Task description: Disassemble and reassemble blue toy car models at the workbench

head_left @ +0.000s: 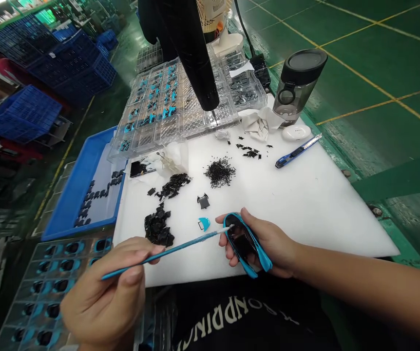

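Observation:
Pinched between the fingers of my left hand (111, 287) is a thin blue brush (181, 246). Its pale tip touches the upper inside of a blue and black shell (244, 246). My right hand (264, 241) wraps round that shell from the right, its hollow side facing up. Just left of it on the white board (315, 209) lie a small blue piece (204, 224) and, above that, a small dark part (203, 201). A heap of black parts (159, 226) sits nearer my left hand.
A black electric screwdriver (199, 63) hangs over clear compartment trays (191, 129). Tiny black screws (220, 172), a blue cutter (297, 151) and a bottle (299, 85) are on the board. Left are a blue tray (62, 209) and a tray of blue-black parts (36, 292).

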{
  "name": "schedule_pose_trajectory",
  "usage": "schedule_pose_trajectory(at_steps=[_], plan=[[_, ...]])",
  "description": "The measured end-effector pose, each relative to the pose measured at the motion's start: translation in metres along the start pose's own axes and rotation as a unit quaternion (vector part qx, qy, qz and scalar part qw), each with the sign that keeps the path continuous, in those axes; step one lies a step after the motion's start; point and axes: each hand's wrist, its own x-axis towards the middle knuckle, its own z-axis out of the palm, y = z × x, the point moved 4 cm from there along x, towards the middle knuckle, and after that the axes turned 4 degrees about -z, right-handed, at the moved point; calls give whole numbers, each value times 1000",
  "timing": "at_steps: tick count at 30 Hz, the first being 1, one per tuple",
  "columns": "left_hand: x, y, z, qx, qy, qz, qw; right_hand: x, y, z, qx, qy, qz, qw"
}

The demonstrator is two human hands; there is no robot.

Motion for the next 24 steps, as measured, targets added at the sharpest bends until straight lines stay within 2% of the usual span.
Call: schedule_pose_trajectory(at_steps=[6,12,18,24], plan=[[7,7,-5,-14,12,114,993,-1,-1,2,5,7,2,1000],[4,1,1,-28,-9,66,997,-2,-2,3,-3,9,-4,1000],[3,1,7,-18,-14,65,998,-2,0,2,-12,3,-7,1000],[2,2,10,7,7,32,999,-1,0,1,-11,4,-8,1000]])
